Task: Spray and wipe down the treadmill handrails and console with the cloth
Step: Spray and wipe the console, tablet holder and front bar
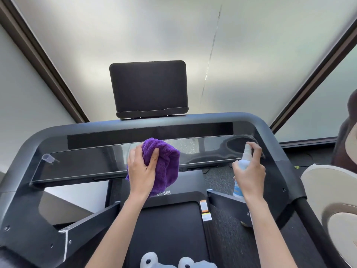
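My left hand [142,171] grips a bunched purple cloth [164,161] and holds it against the glossy black console panel [87,163] near its middle. My right hand [251,175] holds a small white spray bottle [243,161] upright over the right part of the panel, with a finger on top of the nozzle. A patch of fine droplets [190,147] shows on the panel between the cloth and the bottle. The grey handrail frame [270,132] curves round the console. A dark screen [148,87] stands upright behind it.
A small clear cap [48,158] lies on the panel's left end. The black treadmill belt [168,229] runs below my arms, with my white shoes [168,261] at the bottom. A round beige object [332,200] stands at the right. Frosted windows fill the background.
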Demonstrator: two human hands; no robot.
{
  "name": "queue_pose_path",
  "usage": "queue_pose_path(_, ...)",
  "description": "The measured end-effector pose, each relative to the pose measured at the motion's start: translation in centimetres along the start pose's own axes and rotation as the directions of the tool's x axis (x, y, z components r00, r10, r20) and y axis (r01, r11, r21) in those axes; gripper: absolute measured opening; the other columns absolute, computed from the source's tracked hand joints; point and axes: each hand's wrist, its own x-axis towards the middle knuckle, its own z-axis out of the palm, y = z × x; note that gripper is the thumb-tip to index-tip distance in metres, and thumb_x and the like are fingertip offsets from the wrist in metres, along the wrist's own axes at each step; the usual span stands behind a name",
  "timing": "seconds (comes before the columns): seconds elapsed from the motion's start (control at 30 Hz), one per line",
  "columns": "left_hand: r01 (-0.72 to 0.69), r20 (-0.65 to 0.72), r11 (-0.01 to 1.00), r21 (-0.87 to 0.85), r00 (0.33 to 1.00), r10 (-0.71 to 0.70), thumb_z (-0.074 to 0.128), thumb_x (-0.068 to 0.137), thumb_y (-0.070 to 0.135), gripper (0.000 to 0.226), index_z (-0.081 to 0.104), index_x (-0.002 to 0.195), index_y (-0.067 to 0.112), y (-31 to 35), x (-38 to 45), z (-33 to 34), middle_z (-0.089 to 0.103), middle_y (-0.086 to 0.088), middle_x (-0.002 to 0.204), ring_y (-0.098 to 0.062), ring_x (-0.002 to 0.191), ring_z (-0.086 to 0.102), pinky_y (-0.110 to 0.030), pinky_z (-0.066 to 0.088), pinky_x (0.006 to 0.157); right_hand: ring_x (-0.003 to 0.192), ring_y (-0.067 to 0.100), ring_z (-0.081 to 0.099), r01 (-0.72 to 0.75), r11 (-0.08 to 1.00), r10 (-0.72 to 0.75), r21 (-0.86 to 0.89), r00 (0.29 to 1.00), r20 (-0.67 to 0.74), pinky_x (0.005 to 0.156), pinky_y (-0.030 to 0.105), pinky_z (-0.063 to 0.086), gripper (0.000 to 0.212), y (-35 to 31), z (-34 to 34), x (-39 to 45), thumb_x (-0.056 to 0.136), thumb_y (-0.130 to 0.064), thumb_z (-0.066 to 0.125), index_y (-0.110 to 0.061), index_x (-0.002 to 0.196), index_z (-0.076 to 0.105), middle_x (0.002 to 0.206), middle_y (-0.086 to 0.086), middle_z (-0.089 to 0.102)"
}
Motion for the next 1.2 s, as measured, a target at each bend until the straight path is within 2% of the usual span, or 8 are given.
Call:
queue_pose_path(0.23,0.022,-0.080,0.998,0.065,0.997,-0.017,0.039,0.085,0.069,0.069,0.056,0.123,0.014,-1.9,0.5,-3.3,0.054,-0.004,0.111,-0.021,0.106,0.047,-0.036,0.039,0.094,0.057,0.038,0.060,0.148,0.981,-0.171,0.122,0.964,0.203,0.066,0.049,0.055,0.058,-5.1,4.5,-2.7,0.086,-0.003,0.059,-0.035,0.128,0.034,0.060,0.018,0.061)
queue_pose_path(0.4,0.060,-0.230,0.987,0.151,0.973,-0.024,0.040,0.085,0.063,0.070,0.055,0.127,0.010,-3.5,2.4,-7.6,0.054,-0.012,0.120,-0.025,0.110,0.047,-0.030,0.034,0.094,0.052,0.036,0.057,0.231,0.953,-0.278,0.195,0.922,0.269,0.070,0.047,0.055,0.057,-9.0,8.1,-4.3,0.086,-0.001,0.059,-0.027,0.133,0.040,0.054,0.018,0.058)
queue_pose_path(0.57,0.158,-0.361,0.910,0.383,0.932,-0.010,0.053,0.093,0.047,0.055,0.055,0.129,0.006,-6.4,6.7,-10.5,0.053,-0.019,0.122,-0.036,0.109,0.048,-0.040,0.034,0.097,0.054,0.036,0.060,0.270,0.937,-0.332,0.221,0.884,0.328,0.074,0.047,0.055,0.058,-11.8,10.6,-5.5,0.087,-0.002,0.059,-0.032,0.132,0.038,0.056,0.014,0.059)
queue_pose_path(0.73,0.238,-0.231,0.797,0.555,0.965,-0.127,0.048,0.093,0.055,0.068,0.038,0.145,0.012,-10.3,9.8,-9.7,0.042,-0.020,0.138,-0.037,0.125,0.039,-0.047,0.029,0.104,0.055,0.039,0.059,0.261,0.938,-0.330,0.229,0.876,0.353,0.067,0.049,0.055,0.061,-12.7,12.0,-6.3,0.088,-0.003,0.062,-0.039,0.130,0.037,0.058,0.018,0.058)
queue_pose_path(0.83,0.263,-0.099,0.758,0.597,0.962,-0.256,0.038,0.087,0.071,0.091,0.006,0.155,0.020,-13.0,9.8,-8.9,0.017,-0.015,0.159,-0.036,0.146,0.011,-0.053,0.005,0.116,0.053,0.037,0.054,0.276,0.936,-0.340,0.219,0.872,0.351,0.063,0.049,0.054,0.062,-12.7,12.6,-6.5,0.087,-0.001,0.064,-0.039,0.129,0.037,0.058,0.014,0.056)
queue_pose_path(0.9,0.235,-0.057,0.736,0.635,0.964,-0.259,0.023,0.083,0.077,0.093,-0.002,0.155,0.024,-14.4,10.2,-9.1,0.006,-0.012,0.162,-0.037,0.148,0.000,-0.054,-0.005,0.116,0.053,0.039,0.050,0.279,0.937,-0.338,0.211,0.874,0.349,0.061,0.048,0.051,0.062,-12.7,13.1,-6.5,0.087,0.000,0.064,-0.037,0.130,0.038,0.059,0.016,0.054)
queue_pose_path(0.97,0.241,-0.054,0.705,0.667,0.959,-0.277,0.011,0.080,0.077,0.095,-0.003,0.155,0.021,-15.0,11.0,-9.5,-0.001,-0.012,0.163,-0.038,0.148,-0.005,-0.054,-0.005,0.118,0.052,0.039,0.049,0.275,0.941,-0.329,0.196,0.878,0.348,0.060,0.045,0.049,0.061,-12.5,13.6,-6.4,0.087,0.000,0.064,-0.036,0.130,0.040,0.058,0.017,0.053)
queue_pose_path(1.2,0.379,-0.185,0.579,0.722,0.912,-0.367,0.018,0.089,0.074,0.097,-0.011,0.152,0.006,-12.8,12.1,-5.8,-0.007,-0.027,0.159,-0.047,0.145,0.001,-0.052,0.007,0.119,0.050,0.035,0.048,0.266,0.945,-0.320,0.193,0.878,0.356,0.056,0.040,0.047,0.061,-12.4,14.9,-6.6,0.087,0.000,0.064,-0.038,0.128,0.039,0.051,0.005,0.047)
